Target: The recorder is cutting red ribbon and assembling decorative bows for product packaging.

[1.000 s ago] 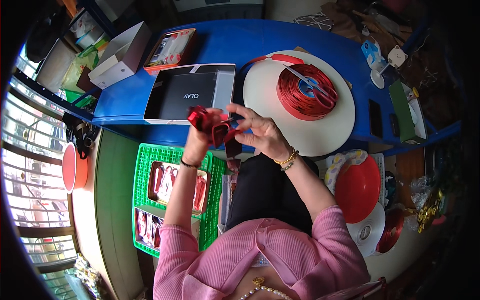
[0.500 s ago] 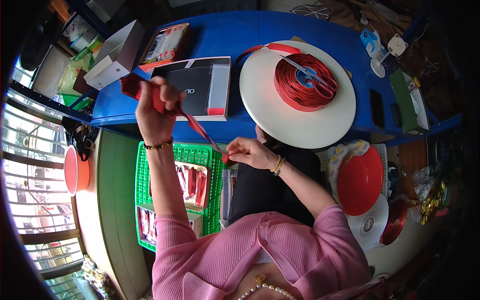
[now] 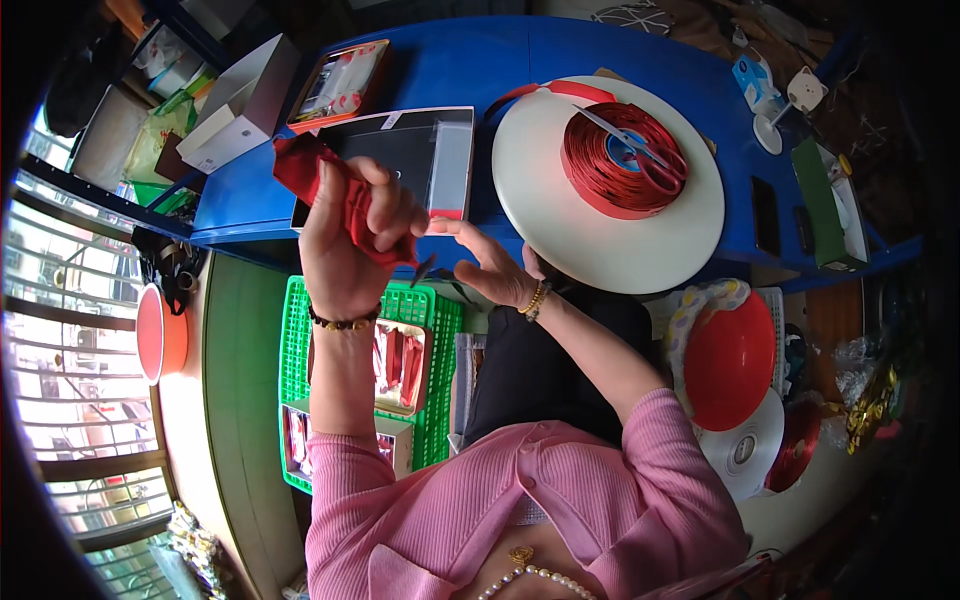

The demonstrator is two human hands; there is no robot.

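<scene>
Head view: left hand [image 3: 342,225] grips red ribbon [image 3: 300,165]; right hand [image 3: 495,273] spread, loose, beside it.
Crate [image 3: 440,385] holds two boxes [image 3: 399,446] containing red pieces [image 3: 405,365].

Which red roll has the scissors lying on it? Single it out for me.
The red ribbon roll on the round white board: scissors lie across its top. The other red roll, beside the white reel at lower right, shows no scissors.
</scene>
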